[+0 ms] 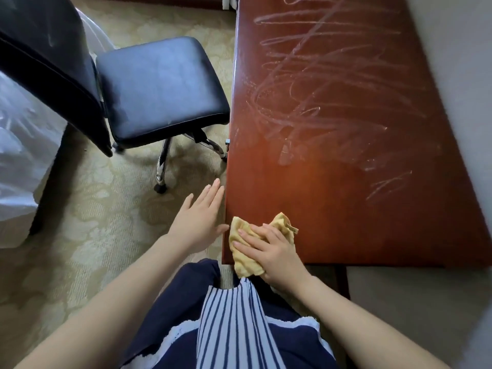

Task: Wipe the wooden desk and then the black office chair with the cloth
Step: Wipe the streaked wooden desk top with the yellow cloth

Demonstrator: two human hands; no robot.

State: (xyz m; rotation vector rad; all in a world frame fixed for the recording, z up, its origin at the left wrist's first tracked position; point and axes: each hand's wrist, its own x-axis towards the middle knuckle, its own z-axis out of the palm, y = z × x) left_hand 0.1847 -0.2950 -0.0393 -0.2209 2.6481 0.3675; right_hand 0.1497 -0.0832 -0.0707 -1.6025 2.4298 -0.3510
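R hand (271, 255): lower centre of frame, fingers spread and laid fairly flat on the cloth (247, 265), pressing it onto the desk's bottom-left corner. Thumb hidden.
L hand (201, 217): left of R hand, fingers straight and together, holding nothing. Over the carpet (93, 209), just beside the desk's left edge. Thumb tip near edge and cloth; can't tell if touching.
Cloth: yellow, bunched. Part lies on the desk top, part hangs off the near edge under my palm, a bit sticks up past my knuckles.
Desk (332, 209): reddish wood, fills right half of frame. Pale scribbly smears (332, 83) across upper and mid top.
Chair (159, 86): black, upper left, seat close to desk's left edge. Chrome base (162, 166) and castor below it.
Far left: white plastic bag (18, 155).
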